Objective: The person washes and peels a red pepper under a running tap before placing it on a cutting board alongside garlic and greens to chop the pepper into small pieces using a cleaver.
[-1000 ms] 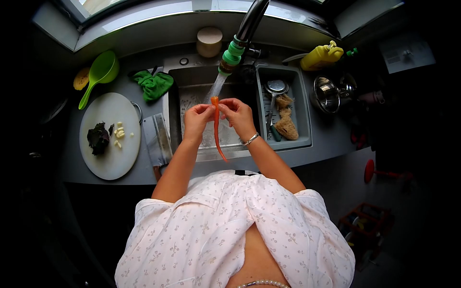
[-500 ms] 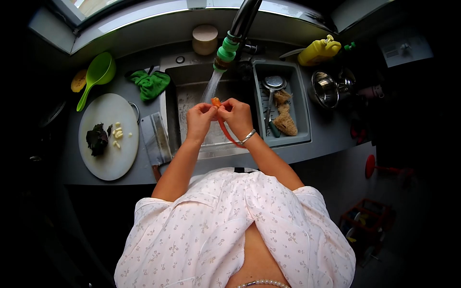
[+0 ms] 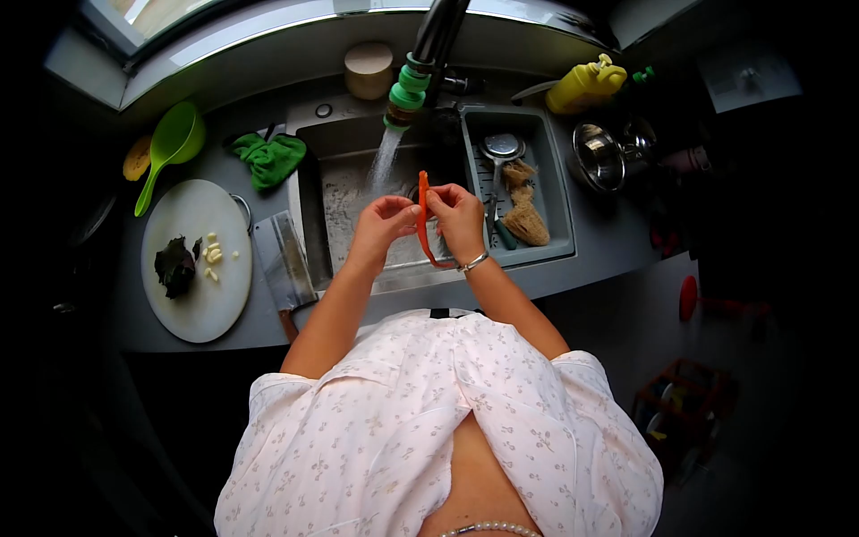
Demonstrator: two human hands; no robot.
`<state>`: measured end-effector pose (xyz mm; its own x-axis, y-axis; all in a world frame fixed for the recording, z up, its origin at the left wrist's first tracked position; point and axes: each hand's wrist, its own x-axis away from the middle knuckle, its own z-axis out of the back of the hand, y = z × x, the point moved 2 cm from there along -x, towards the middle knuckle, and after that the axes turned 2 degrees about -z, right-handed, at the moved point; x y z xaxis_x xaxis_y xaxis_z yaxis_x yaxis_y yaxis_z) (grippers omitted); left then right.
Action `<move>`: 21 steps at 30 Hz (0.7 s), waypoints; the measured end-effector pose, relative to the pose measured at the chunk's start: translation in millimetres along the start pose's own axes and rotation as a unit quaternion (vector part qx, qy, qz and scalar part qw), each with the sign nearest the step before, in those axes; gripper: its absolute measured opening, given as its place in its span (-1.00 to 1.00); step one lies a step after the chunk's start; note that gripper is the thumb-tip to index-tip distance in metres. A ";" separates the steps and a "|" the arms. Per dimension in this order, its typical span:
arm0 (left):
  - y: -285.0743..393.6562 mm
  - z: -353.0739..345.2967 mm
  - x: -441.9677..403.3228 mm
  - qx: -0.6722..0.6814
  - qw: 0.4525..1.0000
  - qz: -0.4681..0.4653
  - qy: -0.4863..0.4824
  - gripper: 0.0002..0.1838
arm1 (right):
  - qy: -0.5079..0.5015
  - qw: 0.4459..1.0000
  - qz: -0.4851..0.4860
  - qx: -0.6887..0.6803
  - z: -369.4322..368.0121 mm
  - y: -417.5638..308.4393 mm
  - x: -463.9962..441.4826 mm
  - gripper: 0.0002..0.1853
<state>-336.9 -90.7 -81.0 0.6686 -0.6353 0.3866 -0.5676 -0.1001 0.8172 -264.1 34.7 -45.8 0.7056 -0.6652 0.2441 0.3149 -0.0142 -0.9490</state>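
Observation:
A long, thin orange-red vegetable, like a carrot or chili, (image 3: 423, 224) stands nearly upright over the sink's front part, its lower end curving toward my right wrist. My right hand (image 3: 455, 217) pinches it near the top from the right side. On its other side is my left hand (image 3: 387, 225), its fingers curled and the tips at or very near the vegetable; whether they touch it is hard to tell. Water (image 3: 386, 161) runs from the green-ringed faucet (image 3: 407, 94) into the metal sink (image 3: 344, 183), behind and left of the vegetable.
At left are a round white board (image 3: 197, 300) with dark leaves and garlic cloves, a cleaver (image 3: 284, 259), a green cloth (image 3: 268, 159) and a green ladle (image 3: 177, 134). A grey basket (image 3: 562, 210) with sponges, metal bowls (image 3: 598, 157) and a yellow bottle (image 3: 586, 85) are at right.
The vegetable has moved right and now stands more upright, with its top raised. My left hand has drawn apart from my right hand. The camera view has shifted slightly.

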 end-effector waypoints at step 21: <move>7.0 -13.4 -5.5 -0.168 0.972 -0.159 0.040 -0.83 | -0.027 0.996 0.075 0.024 10.4 8.9 6.1 -0.77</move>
<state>-338.2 -77.7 -71.6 0.8276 -0.5499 0.1125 -0.1459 -0.0173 0.9892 -250.5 38.3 -50.7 0.7797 -0.6162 0.1109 0.2318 0.1196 -0.9654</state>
